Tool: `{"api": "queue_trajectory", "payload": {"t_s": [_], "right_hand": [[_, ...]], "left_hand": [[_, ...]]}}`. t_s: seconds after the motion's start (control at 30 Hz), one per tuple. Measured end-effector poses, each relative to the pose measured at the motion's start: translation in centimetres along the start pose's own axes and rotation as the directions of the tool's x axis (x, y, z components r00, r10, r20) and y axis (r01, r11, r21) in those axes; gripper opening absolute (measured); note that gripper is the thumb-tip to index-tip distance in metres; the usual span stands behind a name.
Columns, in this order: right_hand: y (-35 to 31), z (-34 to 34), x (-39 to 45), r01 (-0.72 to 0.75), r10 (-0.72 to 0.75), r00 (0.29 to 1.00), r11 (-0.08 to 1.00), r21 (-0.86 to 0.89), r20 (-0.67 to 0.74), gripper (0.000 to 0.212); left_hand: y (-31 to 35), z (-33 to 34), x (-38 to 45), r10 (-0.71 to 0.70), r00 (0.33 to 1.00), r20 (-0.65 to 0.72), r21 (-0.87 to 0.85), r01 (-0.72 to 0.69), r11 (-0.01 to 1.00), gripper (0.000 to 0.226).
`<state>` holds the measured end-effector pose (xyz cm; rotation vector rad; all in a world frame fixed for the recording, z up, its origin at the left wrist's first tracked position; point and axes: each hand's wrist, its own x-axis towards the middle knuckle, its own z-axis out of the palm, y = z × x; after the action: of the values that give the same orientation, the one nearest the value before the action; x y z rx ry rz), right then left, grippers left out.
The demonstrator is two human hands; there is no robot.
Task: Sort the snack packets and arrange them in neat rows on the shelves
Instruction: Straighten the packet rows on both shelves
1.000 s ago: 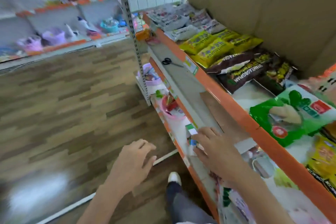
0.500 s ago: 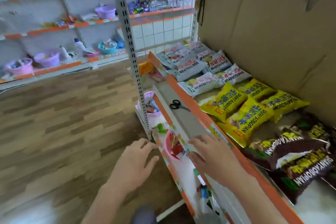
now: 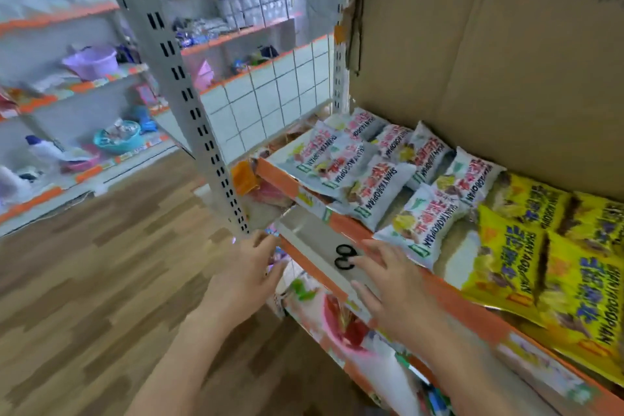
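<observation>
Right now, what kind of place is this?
Probably a small shop or a mock-up of one: orange-edged metal shelving holds white snack packets and yellow snack packets in rows, and the far shelves carry bottles and plastic basins.

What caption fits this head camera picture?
Two open hands, left and right, near black scissors beside white snack packets.

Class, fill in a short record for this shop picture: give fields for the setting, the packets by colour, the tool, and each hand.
setting: orange-edged shelf with a cardboard back
white packets: far end of the shelf, overlapping
yellow packets: nearer, beside the white ones
scissors: black handles, on the lower ledge
left hand: fingers relaxed, holding nothing
right hand: fingers spread, by the scissors, holding nothing
</observation>
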<state>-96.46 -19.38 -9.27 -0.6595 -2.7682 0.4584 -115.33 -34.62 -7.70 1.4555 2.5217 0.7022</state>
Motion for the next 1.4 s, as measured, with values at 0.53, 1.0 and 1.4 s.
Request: {"api": "queue_trajectory", "payload": {"t_s": [0.53,1.0,1.4], "right_hand": [[4.7,-0.6,12.5,-0.436,0.437,0.899,0.899,-0.038,0.032,0.057],[6.6,-2.4,21.8,-0.364,0.364,0.931,0.925,0.108,0.022,0.049],[11.7,-0.2,27.2,-0.782,0.782,0.623,0.623,0.035,0.025,0.050]], "left_hand": [[2.0,1.8,17.2,0.169,0.985,0.029,-0.122,-0.164,0.979,0.036],[-2.0,4.1,32.9,-0.102,0.980,0.168,-0.042,0.111,0.993,0.065],[5.1,5.5,39.9,0.062,0.947,0.315,0.181,-0.124,0.976,0.077]]}}
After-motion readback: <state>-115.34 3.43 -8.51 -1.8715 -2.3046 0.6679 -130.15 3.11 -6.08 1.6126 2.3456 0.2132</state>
